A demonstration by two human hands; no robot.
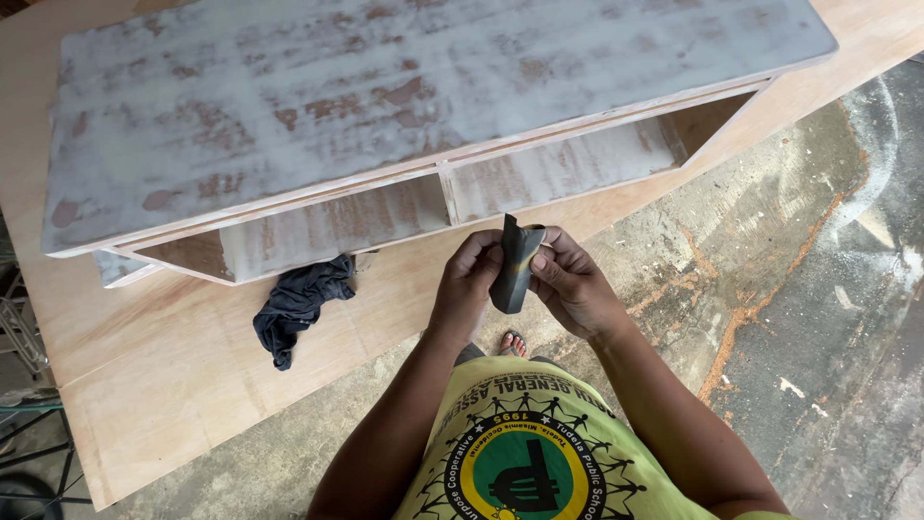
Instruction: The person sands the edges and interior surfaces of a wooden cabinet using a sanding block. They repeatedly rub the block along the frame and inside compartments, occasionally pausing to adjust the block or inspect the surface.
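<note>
A folded sheet of dark sandpaper hangs upright between both my hands, in front of my chest. My left hand pinches its left edge and my right hand grips its right edge near the top. Just beyond the hands stands a plywood cabinet coated in patchy white primer, lying on a plywood sheet. Its open side faces me, split by a divider into two compartments.
A crumpled dark cloth lies on the plywood sheet by the left compartment's opening. A stained concrete floor spreads to the right and below. Metal legs show at the left edge. My sandalled foot is below the hands.
</note>
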